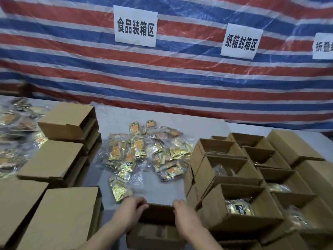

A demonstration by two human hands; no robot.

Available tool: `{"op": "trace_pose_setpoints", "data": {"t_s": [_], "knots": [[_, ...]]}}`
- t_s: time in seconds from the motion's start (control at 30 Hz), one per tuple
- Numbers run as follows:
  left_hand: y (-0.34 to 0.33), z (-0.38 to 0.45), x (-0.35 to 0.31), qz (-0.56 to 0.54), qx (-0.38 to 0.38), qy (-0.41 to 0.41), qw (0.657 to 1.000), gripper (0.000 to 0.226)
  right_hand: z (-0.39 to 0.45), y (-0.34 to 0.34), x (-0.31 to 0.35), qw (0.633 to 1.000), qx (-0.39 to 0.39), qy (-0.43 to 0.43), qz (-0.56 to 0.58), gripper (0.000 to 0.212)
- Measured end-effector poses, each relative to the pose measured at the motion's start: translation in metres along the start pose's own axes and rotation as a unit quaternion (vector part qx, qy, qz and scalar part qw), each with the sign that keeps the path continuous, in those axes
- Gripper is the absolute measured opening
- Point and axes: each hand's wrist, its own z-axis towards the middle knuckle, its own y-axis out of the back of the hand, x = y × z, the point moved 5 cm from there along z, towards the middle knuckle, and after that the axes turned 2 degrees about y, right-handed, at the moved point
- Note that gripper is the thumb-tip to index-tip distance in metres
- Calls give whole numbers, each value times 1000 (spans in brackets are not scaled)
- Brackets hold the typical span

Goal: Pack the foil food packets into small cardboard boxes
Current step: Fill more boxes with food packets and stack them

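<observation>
A small cardboard box [158,214] stands at the table's near edge, between my hands. My left hand [134,207] curls its fingers over the box's far left rim. My right hand [182,207] grips the far right rim the same way. Just beyond the box lies a heap of gold and orange foil food packets [147,152] on the grey table. One gold packet [119,190] lies apart, close to my left hand. The inside of the held box is mostly hidden by my hands and forearms.
Shut cardboard boxes [66,121] are stacked on the left. Several open boxes [232,170] with packets inside crowd the right. More foil packets [12,127] are piled at the far left. A striped tarp with paper signs [136,27] hangs behind the table [158,188].
</observation>
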Motion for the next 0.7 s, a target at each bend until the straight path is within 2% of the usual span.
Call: {"op": "trace_pose_setpoints", "data": {"t_s": [0.23, 0.4, 0.6, 0.7], "knots": [[-52, -5, 36, -29, -26, 33, 999, 12, 22, -48, -21, 999, 50, 12, -10, 16], [-64, -1, 43, -15, -62, 57, 996, 15, 30, -63, -31, 998, 26, 20, -48, 35], [-65, -2, 42, 1, -74, 33, 997, 19, 26, -67, -33, 997, 19, 39, -70, 33], [-68, -6, 40, 2, -43, 42, 998, 28, 21, -64, -31, 996, 16, 46, -73, 23]]}}
